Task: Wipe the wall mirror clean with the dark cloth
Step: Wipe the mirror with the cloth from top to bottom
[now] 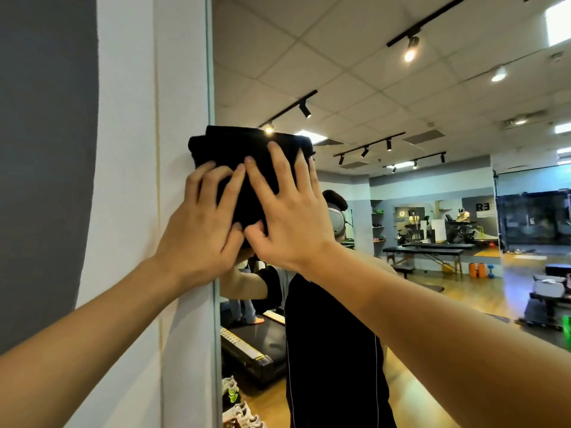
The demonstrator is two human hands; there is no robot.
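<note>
Both hands lie together, fingers spread flat, so their palms press the folded dark cloth [247, 168] against the wall mirror [401, 211]. The left hand [200, 223] overlaps the mirror's left edge [211, 72] at 9 o'clock, where the white wall [129, 149] begins. The right hand [287, 211] touches it. I judge the free glass lies toward 3 o'clock.

Your head view is bright and evenly lit. Light comes from ceiling spotlights [410, 50] and panels reflected in the wall mirror [401, 196]; 1 spot flares just above the dark cloth [247, 156]. The cloth reads as flat black, no texture resolved. Soft shadow lies beside it on the white wall [129, 180]. Straight lines bow toward the edges. Reflected background slightly soft.
</note>
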